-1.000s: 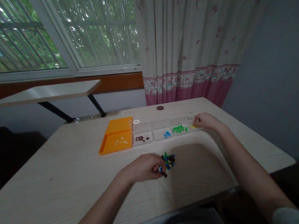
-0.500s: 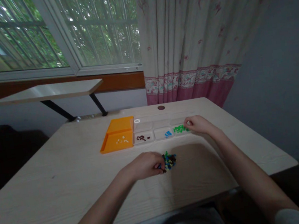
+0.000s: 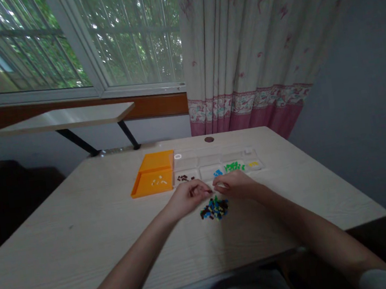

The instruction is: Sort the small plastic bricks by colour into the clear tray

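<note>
My left hand (image 3: 188, 197) hovers just above and left of a mixed pile of small plastic pieces (image 3: 215, 208) in blue, brown, green and pale yellow. Its fingertips are pinched, and a tiny dark speck shows there, too small to name. Facing it, my right hand (image 3: 236, 185) is closed with the fingertips almost meeting the left ones; what they hold, if anything, is hidden. Behind the hands stand clear compartment boxes (image 3: 210, 160). They hold brown pieces (image 3: 184, 178), blue pieces (image 3: 217, 173), green pieces (image 3: 234, 166) and yellow pieces (image 3: 252, 164), each colour apart.
An open orange case (image 3: 156, 160) with several white pieces (image 3: 158, 180) lies left of the clear boxes. All of it rests on a pale wooden table (image 3: 100, 221). A raised shelf (image 3: 66, 117) stands at the back left, beneath the window; a curtain (image 3: 239, 63) hangs behind.
My right hand has come from the green pieces' compartment down and left toward my left hand, uncovering the yellow pieces. My left hand has lifted off the pile's left side.
</note>
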Motion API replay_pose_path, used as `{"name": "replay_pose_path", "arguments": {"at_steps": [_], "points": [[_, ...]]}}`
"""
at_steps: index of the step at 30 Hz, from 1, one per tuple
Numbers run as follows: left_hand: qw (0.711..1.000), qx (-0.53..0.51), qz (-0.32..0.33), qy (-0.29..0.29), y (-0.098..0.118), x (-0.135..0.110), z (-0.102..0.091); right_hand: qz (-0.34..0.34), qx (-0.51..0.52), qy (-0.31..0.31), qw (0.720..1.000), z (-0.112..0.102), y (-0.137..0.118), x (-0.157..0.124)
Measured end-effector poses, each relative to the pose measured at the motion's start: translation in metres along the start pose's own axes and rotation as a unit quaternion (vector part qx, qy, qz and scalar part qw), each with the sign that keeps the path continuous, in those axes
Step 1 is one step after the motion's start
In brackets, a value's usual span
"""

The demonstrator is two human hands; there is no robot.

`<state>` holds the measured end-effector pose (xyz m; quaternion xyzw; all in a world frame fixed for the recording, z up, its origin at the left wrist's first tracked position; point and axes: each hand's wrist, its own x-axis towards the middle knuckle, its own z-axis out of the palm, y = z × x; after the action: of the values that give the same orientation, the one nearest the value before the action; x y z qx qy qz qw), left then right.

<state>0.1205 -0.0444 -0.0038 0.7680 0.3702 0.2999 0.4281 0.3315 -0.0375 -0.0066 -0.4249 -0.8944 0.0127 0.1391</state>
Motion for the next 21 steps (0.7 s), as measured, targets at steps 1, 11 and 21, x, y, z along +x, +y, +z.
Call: {"name": "replay_pose_path", "arguments": {"at_steps": [1, 11, 21], "points": [[0.999, -0.038, -0.018, 0.026, -0.003, 0.002, 0.001, -0.009, 0.006, 0.018, 1.0, 0.003, -0.003, 0.0], [0.995, -0.077, -0.028, 0.054, -0.009, 0.005, 0.006, -0.052, 0.03, 0.082, 0.995, 0.014, -0.008, -0.002], [0.982, 0.112, 0.083, 0.127, -0.004, 0.0, 0.004, -0.042, 0.036, 0.153, 0.987, 0.01, 0.0, -0.002]]}}
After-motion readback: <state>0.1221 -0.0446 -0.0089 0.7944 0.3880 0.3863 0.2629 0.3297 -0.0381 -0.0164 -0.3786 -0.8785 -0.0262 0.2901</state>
